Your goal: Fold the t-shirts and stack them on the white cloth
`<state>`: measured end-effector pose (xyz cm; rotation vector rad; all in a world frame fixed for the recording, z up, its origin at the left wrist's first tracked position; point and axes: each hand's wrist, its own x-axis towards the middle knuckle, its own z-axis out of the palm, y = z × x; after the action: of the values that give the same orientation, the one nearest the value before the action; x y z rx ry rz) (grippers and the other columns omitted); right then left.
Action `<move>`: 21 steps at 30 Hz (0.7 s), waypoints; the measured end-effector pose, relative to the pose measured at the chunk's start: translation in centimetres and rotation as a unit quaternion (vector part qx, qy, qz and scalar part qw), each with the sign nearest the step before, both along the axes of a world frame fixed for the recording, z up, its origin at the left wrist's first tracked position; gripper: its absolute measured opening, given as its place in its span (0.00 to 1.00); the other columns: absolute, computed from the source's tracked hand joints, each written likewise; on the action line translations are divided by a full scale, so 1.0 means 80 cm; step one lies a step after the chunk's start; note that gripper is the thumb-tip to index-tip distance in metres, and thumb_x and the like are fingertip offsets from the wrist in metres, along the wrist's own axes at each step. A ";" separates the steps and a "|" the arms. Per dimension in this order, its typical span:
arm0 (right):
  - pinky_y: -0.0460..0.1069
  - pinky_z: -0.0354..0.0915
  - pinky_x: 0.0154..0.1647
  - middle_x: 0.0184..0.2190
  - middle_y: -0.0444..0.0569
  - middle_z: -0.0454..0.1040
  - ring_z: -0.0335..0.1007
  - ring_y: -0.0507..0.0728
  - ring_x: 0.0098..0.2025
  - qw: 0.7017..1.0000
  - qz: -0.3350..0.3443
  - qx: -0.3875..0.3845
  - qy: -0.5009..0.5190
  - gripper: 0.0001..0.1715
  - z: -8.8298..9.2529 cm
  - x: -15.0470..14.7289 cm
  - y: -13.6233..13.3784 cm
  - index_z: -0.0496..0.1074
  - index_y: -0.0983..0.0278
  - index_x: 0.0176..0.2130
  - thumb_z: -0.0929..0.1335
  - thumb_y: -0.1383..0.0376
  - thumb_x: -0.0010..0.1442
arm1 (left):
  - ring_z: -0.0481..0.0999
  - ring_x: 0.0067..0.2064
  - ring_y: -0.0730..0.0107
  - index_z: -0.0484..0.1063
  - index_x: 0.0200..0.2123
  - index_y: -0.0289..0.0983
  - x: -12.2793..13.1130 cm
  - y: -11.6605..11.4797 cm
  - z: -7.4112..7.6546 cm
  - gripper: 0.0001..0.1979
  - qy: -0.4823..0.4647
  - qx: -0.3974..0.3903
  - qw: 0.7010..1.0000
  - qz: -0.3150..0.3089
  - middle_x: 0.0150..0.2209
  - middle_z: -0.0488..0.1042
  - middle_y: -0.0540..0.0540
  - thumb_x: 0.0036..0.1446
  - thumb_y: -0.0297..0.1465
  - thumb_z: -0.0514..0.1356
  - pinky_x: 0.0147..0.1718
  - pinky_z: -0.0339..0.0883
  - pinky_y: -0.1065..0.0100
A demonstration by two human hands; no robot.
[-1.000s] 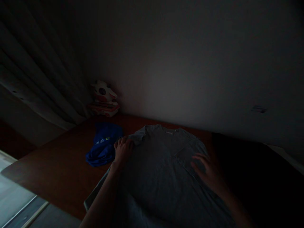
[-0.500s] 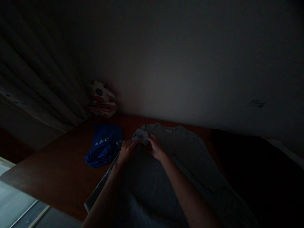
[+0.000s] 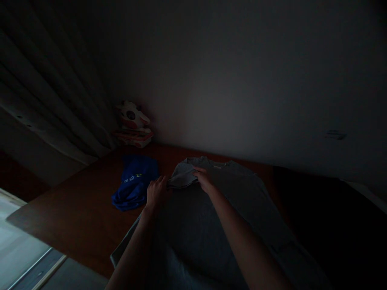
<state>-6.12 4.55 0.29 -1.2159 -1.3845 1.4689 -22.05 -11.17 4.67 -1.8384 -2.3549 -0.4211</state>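
A grey long-sleeved shirt [image 3: 242, 181] lies spread on the brown tabletop, its neckline with a small pale label toward the wall. My left hand [image 3: 157, 191] is closed on the edge of a folded part at the shirt's left side. My right hand [image 3: 203, 179] pinches the same folded part farther right, near the shoulder below the neckline. Between the two hands the cloth is drawn out in a band. The light is dim, so the fingertips are partly lost in shadow.
A crumpled blue garment [image 3: 136, 183] lies left of the shirt. Behind it, a cow-shaped toy [image 3: 133, 125] stands against the wall. Dark cloth [image 3: 326, 217] covers the right side. A curtain [image 3: 45, 88] hangs at the left, beyond the brown tabletop [image 3: 69, 209].
My hands have moved apart, the left one slightly left and the right one slightly right and up. The folded cloth between them is now stretched out. The view has shifted slightly.
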 end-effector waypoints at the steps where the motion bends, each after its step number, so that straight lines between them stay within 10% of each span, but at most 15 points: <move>1: 0.50 0.72 0.41 0.37 0.48 0.83 0.79 0.58 0.39 1.000 -0.001 0.003 -0.012 0.24 0.002 0.005 0.002 0.78 0.62 0.46 0.70 0.66 0.46 | 0.79 0.50 0.53 0.74 0.53 0.40 0.003 -0.001 0.002 0.20 -0.016 -0.001 0.999 -0.029 0.49 0.79 0.41 0.56 0.29 0.60 0.46 0.70 0.60; 7: 0.51 0.71 0.48 0.43 0.50 0.82 0.78 0.60 0.47 0.994 0.001 0.032 -0.107 0.21 0.003 0.056 0.007 0.78 0.63 0.46 0.71 0.65 0.50 | 0.82 0.37 0.65 0.74 0.55 0.45 0.017 -0.008 0.009 0.18 -0.102 -0.061 0.955 -0.273 0.35 0.82 0.50 0.63 0.39 0.59 0.35 0.69 0.69; 16: 0.50 0.67 0.48 0.44 0.50 0.81 0.75 0.61 0.49 0.976 0.071 0.059 -0.197 0.19 0.005 0.069 -0.010 0.77 0.60 0.43 0.75 0.64 0.48 | 0.79 0.46 0.57 0.75 0.50 0.41 0.014 -0.004 0.004 0.21 -0.070 -0.098 0.950 -0.290 0.46 0.79 0.43 0.53 0.38 0.65 0.44 0.71 0.65; 21: 0.48 0.66 0.37 0.27 0.44 0.78 0.75 0.58 0.35 0.978 0.131 -0.002 -0.163 0.11 0.017 0.061 0.001 0.76 0.63 0.31 0.73 0.57 0.52 | 0.79 0.40 0.63 0.76 0.46 0.41 0.018 -0.004 0.007 0.17 -0.100 -0.122 0.941 -0.299 0.42 0.79 0.46 0.51 0.28 0.59 0.40 0.69 0.67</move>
<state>-1.24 4.60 1.64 -1.3633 -1.8206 1.4932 -20.63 -11.48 5.20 -2.7540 -1.9785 -0.3976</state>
